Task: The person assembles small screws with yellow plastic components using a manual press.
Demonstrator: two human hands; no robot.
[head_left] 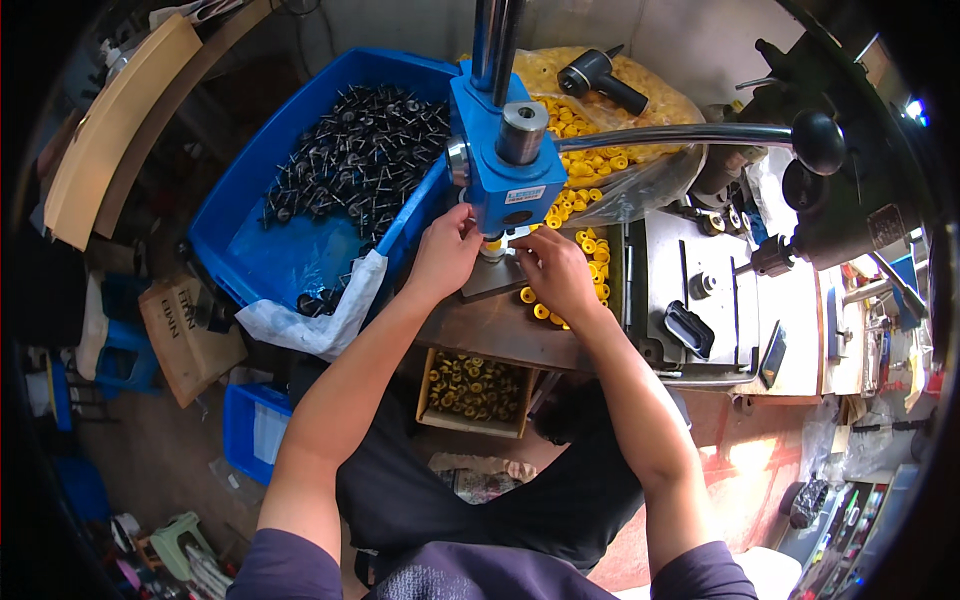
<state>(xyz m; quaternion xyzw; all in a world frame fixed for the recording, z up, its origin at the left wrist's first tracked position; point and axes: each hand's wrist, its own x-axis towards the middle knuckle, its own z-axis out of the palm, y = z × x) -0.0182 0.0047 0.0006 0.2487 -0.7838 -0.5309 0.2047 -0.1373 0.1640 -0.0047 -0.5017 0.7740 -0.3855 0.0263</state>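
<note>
A cluttered workshop with a brown bench (490,325); clock directions are from the small round yellow piece. At ten o'clock, a blue plastic tub (240,265) holds black, metal-pinned parts. At nine, the left hand (446,258) has bent fingers; grip unclear. The yellow piece (492,246) sits beneath a blue metal press (512,185); a crooked seat could crush it. At four, the right hand (560,272) curls, hold hidden. Loose yellow plastic caps (597,262) beyond could roll underfoot if nudged. At two, the black-knobbed steel lever (690,135), if knocked down, could pinch fingertips.

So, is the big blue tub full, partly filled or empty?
The blue tub is partly filled: dark parts heap toward its far side; bare blue bottom shows in its nearer half.
</note>
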